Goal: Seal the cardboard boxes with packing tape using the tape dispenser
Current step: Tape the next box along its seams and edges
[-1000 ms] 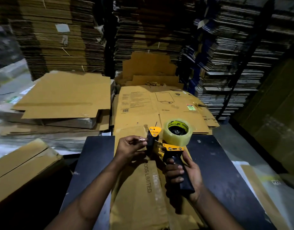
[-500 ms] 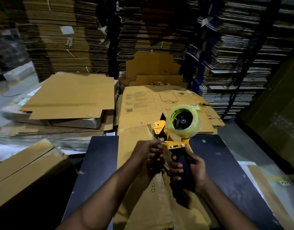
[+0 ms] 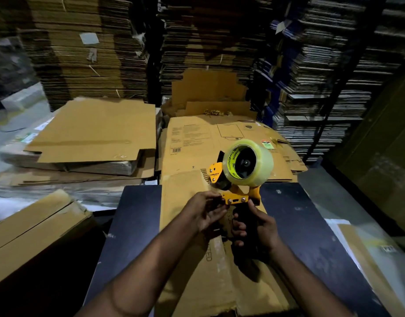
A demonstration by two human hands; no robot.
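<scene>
Ok, my right hand (image 3: 259,227) has its grip wrapped round the dispenser (image 3: 239,179) handle; left hand (image 3: 205,215) pinches its front, above flat cardboard (image 3: 185,225).

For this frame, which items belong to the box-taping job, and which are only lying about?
In the job:
- yellow-and-black tape dispenser, handle gripped by right hand
- clear tape roll
- left hand at the dispenser's front
- flattened brown cardboard box on the dark table

Lying about:
- plain cardboard sheets
- stacked flat cartons
</scene>
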